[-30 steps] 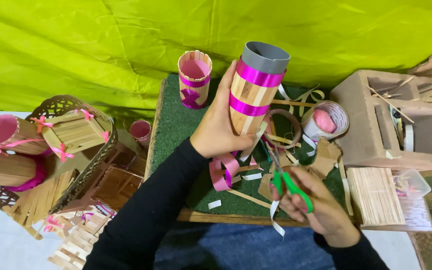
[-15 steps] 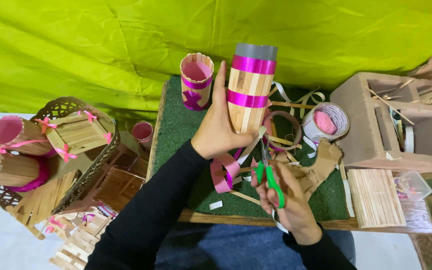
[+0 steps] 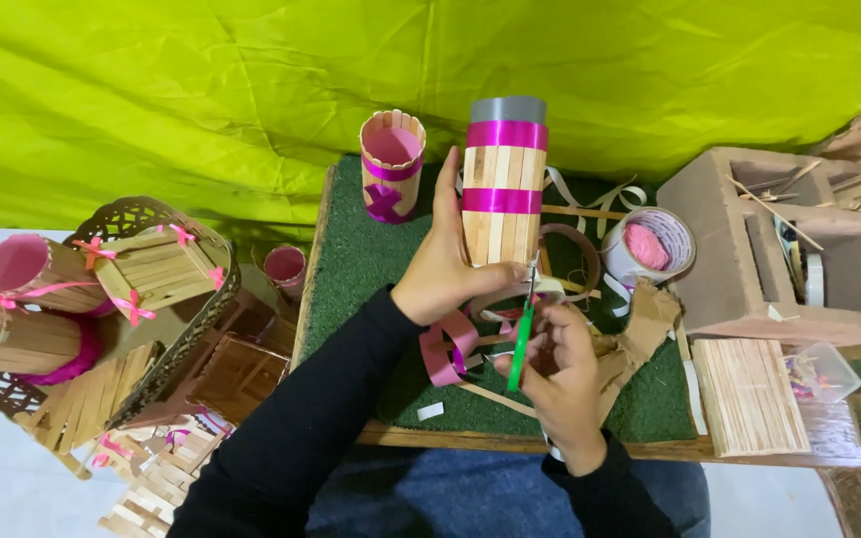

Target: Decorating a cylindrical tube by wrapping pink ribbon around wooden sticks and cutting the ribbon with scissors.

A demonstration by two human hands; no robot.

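My left hand (image 3: 447, 264) grips a tall cylinder (image 3: 503, 179) clad in wooden sticks, with two magenta ribbon bands and a grey rim. It stands upright over the green turf board (image 3: 351, 269). My right hand (image 3: 560, 374) holds green-handled scissors (image 3: 522, 339) just below the cylinder's base, blades pointing up at it. A loose pink ribbon strip (image 3: 447, 347) curls on the turf between my two hands.
A smaller stick cup with pink ribbon (image 3: 391, 165) stands at the board's back. A tape roll (image 3: 650, 245), a cardboard box (image 3: 779, 249) and a stack of sticks (image 3: 749, 396) lie right. Stick baskets and pink-lined cups (image 3: 102, 299) crowd the left.
The cylinder has been turned from tilted to upright. My right hand has carried the scissors up from the board's front edge to the cylinder's base.
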